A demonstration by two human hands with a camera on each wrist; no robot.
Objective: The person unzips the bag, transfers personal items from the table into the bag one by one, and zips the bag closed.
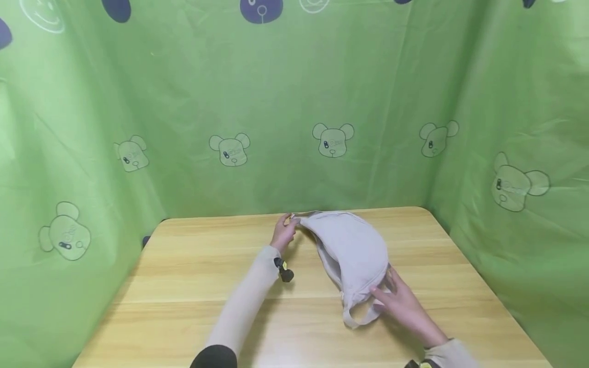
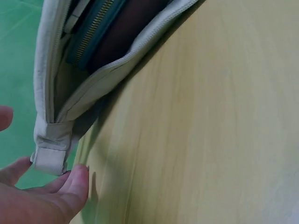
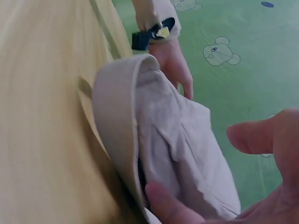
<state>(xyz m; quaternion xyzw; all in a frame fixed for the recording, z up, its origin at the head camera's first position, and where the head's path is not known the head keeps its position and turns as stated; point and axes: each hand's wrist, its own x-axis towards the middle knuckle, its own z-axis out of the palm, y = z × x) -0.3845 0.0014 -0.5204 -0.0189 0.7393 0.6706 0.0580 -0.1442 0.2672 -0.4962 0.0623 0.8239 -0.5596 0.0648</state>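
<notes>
A pale grey-beige, crescent-shaped shoulder bag (image 1: 352, 245) lies on its side on the table, its zipped mouth gaping toward the left. Inside, the left wrist view shows a teal pouch (image 2: 96, 35) with a brass zipper and something dark maroon (image 2: 128, 35) beside it. My left hand (image 1: 284, 232) pinches the strap tab (image 2: 50, 161) at the bag's far end. At the near end, beside the looped strap (image 3: 117, 107), is my right hand (image 1: 405, 306). One of its fingers touches the bag while another digit stands apart, spread wide; its remaining fingers are partly hidden.
The wood-grain table (image 1: 193, 276) fills the lower view, its back edge just beyond the bag. Green curtains (image 1: 276, 92) with bear faces hang behind and on both sides. Each wrist carries a strapped-on black device (image 1: 284, 271).
</notes>
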